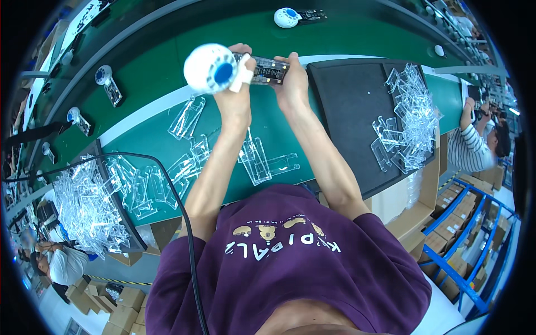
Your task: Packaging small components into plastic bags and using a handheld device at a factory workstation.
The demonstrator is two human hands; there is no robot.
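Over the green belt, both my hands hold one handheld device with a round white head (pixel 204 66), a blue centre disc and a dark circuit-board handle (pixel 269 71). My left hand (pixel 237 92) is closed round the neck, where the head meets the handle. A white piece shows at its fingers; I cannot tell whether it is a finger cover or part of the device. At the handle's far end, my right hand (pixel 293 81) grips with thumb and fingers. Loose clear plastic shells (pixel 255 162) lie on the green worktop beneath my forearms.
A black tray (pixel 346 106) at right carries a heap of clear shells (pixel 413 123). Another shell pile (pixel 89 206) lies at left. Similar devices (pixel 287 18) rest on the belt. A black cable (pixel 187 223) hangs across the left side. Other people stand at both edges.
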